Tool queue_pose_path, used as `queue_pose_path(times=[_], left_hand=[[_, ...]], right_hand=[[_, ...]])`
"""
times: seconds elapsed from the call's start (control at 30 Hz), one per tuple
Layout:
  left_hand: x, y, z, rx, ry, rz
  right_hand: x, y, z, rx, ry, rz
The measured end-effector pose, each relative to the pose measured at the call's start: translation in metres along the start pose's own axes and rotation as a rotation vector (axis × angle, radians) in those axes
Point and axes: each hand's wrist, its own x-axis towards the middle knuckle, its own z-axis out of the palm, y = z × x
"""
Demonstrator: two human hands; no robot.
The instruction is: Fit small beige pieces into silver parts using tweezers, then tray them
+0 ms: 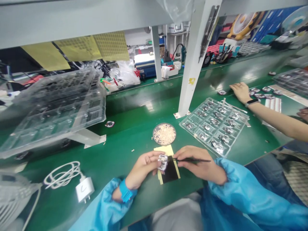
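Observation:
My left hand [144,166] is closed around a small watch-like case [163,162], its open inner side turned up. My right hand [196,163] pinches dark tweezers [192,159], their tip close to the right edge of the case. Under both lies a black pad [171,173] edged with yellow tape on the green bench. Just beyond the hands stands a round dish [164,134] full of small pale and dark pieces. The fine parts inside the case are too small to make out.
A clear compartment tray [192,126] holds several small assemblies at right. A co-worker's arm [271,114] reaches in beyond it. A white post [190,64] rises mid-bench. Stacked trays [79,112], a charger with cable [84,189] and a fan [14,199] are at left.

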Motion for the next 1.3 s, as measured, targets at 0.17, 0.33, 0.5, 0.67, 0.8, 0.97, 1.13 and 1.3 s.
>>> queue_pose_path(times=[0.17, 0.33, 0.5, 0.67, 0.8, 0.97, 1.13, 1.3], left_hand=[[-0.002, 0.001, 0.001, -0.015, 0.009, -0.002], [-0.002, 0.001, 0.0, -0.024, 0.019, -0.007], [-0.002, 0.0, 0.0, 0.0, 0.035, -0.026], [-0.002, 0.002, 0.002, 0.046, 0.058, -0.038], [-0.001, -0.002, 0.004, 0.058, 0.04, -0.014], [0.001, -0.011, 0.004, 0.051, 0.031, 0.037], [0.001, -0.006, 0.001, 0.064, 0.134, 0.135], [0.002, -0.001, -0.001, 0.222, 0.199, 0.134]], right_hand=[[0.008, 0.006, 0.011, -0.054, -0.112, -0.163], [0.009, 0.01, 0.012, -0.078, -0.159, -0.156], [0.009, 0.014, 0.013, -0.066, -0.149, -0.139], [0.001, 0.019, 0.025, 0.015, 0.079, 0.063], [-0.006, 0.018, 0.036, 0.065, 0.255, 0.359], [0.003, 0.011, 0.015, 0.259, 0.327, 0.458], [0.03, 0.016, -0.052, -0.414, 0.316, 0.426], [0.052, 0.046, -0.084, -1.126, -0.027, 0.678]])
